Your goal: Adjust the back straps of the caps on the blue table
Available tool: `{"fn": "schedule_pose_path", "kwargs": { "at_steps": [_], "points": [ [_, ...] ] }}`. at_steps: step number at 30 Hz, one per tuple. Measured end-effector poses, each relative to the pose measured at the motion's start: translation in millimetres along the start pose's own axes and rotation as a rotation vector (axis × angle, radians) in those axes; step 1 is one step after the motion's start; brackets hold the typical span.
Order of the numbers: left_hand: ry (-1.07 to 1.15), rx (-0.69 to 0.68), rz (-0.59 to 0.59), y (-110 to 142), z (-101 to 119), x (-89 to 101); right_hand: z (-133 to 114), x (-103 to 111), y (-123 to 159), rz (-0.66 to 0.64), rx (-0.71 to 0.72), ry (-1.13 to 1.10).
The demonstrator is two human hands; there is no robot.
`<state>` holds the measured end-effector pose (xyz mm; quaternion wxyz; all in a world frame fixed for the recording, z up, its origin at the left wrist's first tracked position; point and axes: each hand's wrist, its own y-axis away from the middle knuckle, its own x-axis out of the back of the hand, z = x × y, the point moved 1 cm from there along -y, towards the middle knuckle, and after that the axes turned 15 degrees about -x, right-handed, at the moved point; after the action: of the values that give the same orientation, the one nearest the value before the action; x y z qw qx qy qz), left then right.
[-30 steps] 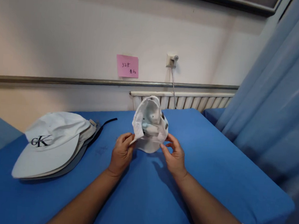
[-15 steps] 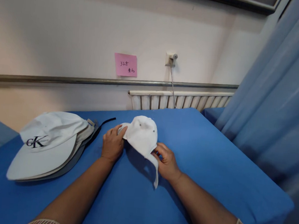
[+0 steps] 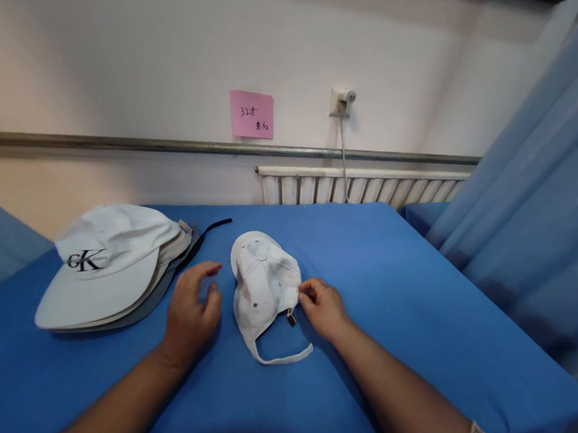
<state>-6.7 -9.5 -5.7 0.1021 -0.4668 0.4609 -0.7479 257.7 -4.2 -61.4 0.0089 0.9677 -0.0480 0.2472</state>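
Note:
A white baseball cap (image 3: 258,284) rests on the blue-covered bed, brim away from me and back strap undone. Its loose strap curls toward me, and a small metal buckle (image 3: 291,318) hangs at the other side of the back opening. My right hand (image 3: 326,307) pinches the cap's edge just above that buckle. To the cap's left, apart from it, my left hand (image 3: 195,309) hovers with thumb and fingers apart, holding nothing.
At the left lies a stack of caps (image 3: 110,262), a white one with black letters on top. Behind the blue bed (image 3: 365,262) are a radiator (image 3: 321,186), a metal rail (image 3: 184,146) and a pink note (image 3: 251,114) on the wall. A blue curtain (image 3: 535,196) hangs at the right.
My left hand has let go of the brim and drawn back to the left. The cap has turned, its brim now pointing away and its strap hanging loose toward me.

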Motion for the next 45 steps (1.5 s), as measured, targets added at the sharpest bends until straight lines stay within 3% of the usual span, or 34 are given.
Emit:
{"fn": "schedule_pose_path", "kwargs": {
  "at_steps": [2, 4, 8, 13, 19, 25, 33, 45],
  "points": [
    [0.172, -0.235, -0.036, 10.7, 30.2, 9.9, -0.6, -0.5, 1.9, 0.000, -0.020, 0.006],
    [0.369, -0.369, -0.216, 20.3, 56.9, 12.3, -2.5, -0.1, 4.9, 0.000, -0.015, 0.003],
    [0.519, -0.434, -0.536, 27.6, 87.1, 3.5, -7.6, 3.2, 11.4, -0.045, 0.094, 0.012],
    [0.479, -0.409, -0.748, 24.5, 84.3, -8.8, -9.9, 6.6, 16.9, -0.223, 0.239, -0.059],
    [0.376, -0.349, -0.762, 24.3, 68.7, -11.3, -9.8, 5.2, 22.7, -0.269, 0.190, 0.048],
    [0.294, -0.204, -0.742, 21.2, 57.2, -8.8, -12.6, 2.0, 27.4, -0.261, 0.172, 0.174],
    [0.363, -0.041, -0.658, 16.9, 51.0, -7.3, -5.1, 4.5, 19.2, -0.230, 0.043, 0.185],
    [0.402, -0.060, -0.646, 18.6, 54.6, -7.5, -13.5, -1.8, 24.1, -0.140, 0.057, 0.366]
  ]
}}
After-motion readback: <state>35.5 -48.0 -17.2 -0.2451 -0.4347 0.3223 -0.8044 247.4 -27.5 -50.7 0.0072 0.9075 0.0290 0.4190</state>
